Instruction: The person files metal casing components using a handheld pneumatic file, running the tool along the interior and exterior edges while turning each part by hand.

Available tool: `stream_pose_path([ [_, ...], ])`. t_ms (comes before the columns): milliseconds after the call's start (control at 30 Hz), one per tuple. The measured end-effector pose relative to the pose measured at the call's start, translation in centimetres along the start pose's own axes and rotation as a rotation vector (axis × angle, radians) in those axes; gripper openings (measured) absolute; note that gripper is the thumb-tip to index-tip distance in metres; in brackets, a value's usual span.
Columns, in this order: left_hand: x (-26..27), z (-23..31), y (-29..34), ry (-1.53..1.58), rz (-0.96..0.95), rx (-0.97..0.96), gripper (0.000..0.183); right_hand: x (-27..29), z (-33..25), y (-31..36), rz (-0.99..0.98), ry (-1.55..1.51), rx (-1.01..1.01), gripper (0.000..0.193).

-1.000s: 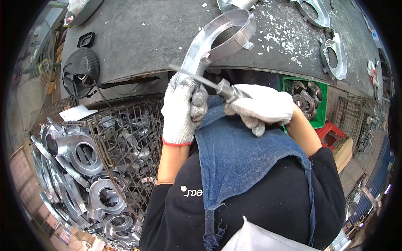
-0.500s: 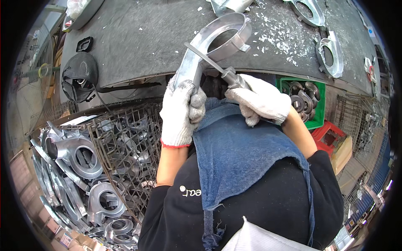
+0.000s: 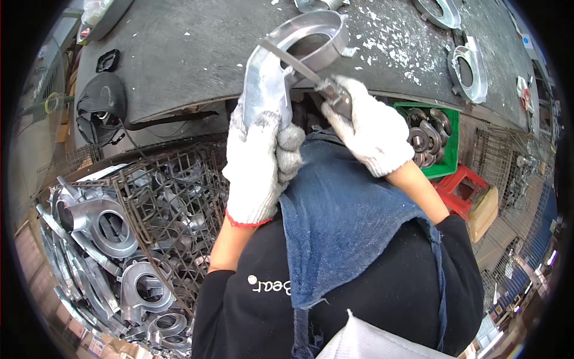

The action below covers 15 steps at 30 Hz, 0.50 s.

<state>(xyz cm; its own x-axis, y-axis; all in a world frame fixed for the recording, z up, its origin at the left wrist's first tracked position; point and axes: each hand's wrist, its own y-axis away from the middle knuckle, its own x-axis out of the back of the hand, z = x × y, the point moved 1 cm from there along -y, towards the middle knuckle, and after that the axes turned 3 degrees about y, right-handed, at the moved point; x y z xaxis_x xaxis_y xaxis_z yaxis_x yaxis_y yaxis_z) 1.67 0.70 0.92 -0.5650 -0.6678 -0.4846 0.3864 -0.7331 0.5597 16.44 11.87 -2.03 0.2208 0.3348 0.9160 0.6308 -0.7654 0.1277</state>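
My left hand was clamped round the stem of a ring-shaped metal casting — raised at the dark tabletop edge — while my right hand gripped a file laid across its ring.

Dark workbench, metal castings, white chips

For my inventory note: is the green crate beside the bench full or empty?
Partly full: the green crate holds several grey metal rings, but its inner wall shows above them.
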Motion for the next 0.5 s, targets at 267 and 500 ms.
stream_pose_path([
  [267,-2.3,0.0,0.5,-0.044,0.070,0.008,0.028,-1.2,0.8,-1.0,0.193,0.112,0.013,0.059],
  [500,1.4,-1.2,-1.3,-0.118,0.092,-0.159,0.029,0.2,3.1,0.2,0.134,-0.371,-0.095,0.053],
])
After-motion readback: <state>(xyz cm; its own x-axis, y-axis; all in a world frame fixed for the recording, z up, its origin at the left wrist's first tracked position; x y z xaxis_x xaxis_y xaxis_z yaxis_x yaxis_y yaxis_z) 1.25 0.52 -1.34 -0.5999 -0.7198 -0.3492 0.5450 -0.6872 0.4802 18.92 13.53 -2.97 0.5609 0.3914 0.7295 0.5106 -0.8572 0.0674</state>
